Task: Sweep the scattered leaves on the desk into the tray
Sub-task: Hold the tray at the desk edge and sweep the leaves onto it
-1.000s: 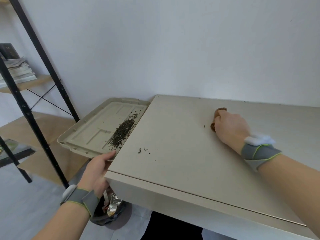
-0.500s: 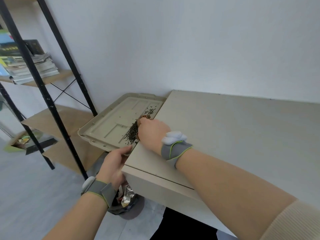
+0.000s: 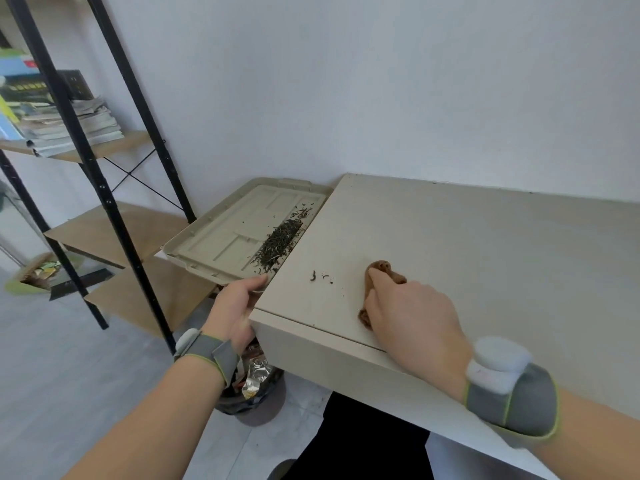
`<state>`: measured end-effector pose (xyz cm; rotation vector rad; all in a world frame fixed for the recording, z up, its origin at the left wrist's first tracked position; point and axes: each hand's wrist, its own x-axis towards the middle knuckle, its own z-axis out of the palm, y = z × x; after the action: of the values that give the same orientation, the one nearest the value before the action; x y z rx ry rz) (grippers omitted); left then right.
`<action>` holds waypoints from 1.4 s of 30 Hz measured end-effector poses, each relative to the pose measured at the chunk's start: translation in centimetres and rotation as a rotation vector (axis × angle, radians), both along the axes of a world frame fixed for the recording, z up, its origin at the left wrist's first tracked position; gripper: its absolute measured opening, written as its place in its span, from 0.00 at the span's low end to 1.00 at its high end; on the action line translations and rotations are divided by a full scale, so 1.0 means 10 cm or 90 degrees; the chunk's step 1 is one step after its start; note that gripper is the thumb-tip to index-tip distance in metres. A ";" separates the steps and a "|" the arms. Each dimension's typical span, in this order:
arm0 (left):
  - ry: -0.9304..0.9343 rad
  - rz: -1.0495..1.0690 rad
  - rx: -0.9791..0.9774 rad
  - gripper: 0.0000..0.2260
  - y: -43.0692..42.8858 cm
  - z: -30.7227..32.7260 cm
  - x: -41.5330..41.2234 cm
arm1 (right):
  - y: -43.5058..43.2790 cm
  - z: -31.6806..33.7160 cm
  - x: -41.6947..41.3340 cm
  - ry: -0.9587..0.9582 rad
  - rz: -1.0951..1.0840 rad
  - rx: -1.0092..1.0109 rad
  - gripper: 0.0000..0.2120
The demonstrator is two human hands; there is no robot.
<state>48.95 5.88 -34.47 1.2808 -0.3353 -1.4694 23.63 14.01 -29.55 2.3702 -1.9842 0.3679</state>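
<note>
A beige tray (image 3: 221,244) is held against the desk's left edge, level with the top. My left hand (image 3: 235,306) grips its near corner, thumb on the rim. A pile of dark dry leaves (image 3: 278,244) lies in the tray beside the desk edge. A few small leaf bits (image 3: 322,276) remain on the beige desk (image 3: 467,244) near its front left corner. My right hand (image 3: 412,317) holds a brown cloth (image 3: 382,271) pressed on the desk, just right of those bits.
A bin lined with a black bag (image 3: 252,386) stands on the floor under the desk corner. A black-framed wooden shelf (image 3: 104,188) with stacked books (image 3: 65,123) is on the left. A white wall runs behind the desk.
My right hand with the cloth has pulled back from the tray's edge to the desk, right of the leaf bits. My left hand keeps its hold on the tray.
</note>
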 end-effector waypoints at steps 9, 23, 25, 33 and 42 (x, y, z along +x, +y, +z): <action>0.007 -0.019 -0.008 0.11 -0.05 -0.06 0.06 | -0.62 -0.01 0.98 0.008 0.060 -0.013 0.22; 0.009 -0.038 0.000 0.06 -0.09 -0.13 0.05 | -1.26 0.05 0.85 -0.368 -0.004 0.035 0.16; 0.007 -0.042 -0.007 0.07 -0.08 -0.12 0.05 | -1.29 0.03 0.40 -0.379 -0.054 0.011 0.17; 0.017 -0.041 0.000 0.05 -0.04 -0.05 0.01 | -1.39 0.04 -0.45 -0.054 -0.215 0.023 0.19; 0.036 -0.029 0.010 0.05 0.01 0.03 0.02 | -1.30 -0.02 1.29 -0.018 0.074 0.007 0.09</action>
<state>49.18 6.02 -34.21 1.2482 -0.3175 -1.5464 36.53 0.97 -29.77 2.5082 -1.8702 0.3979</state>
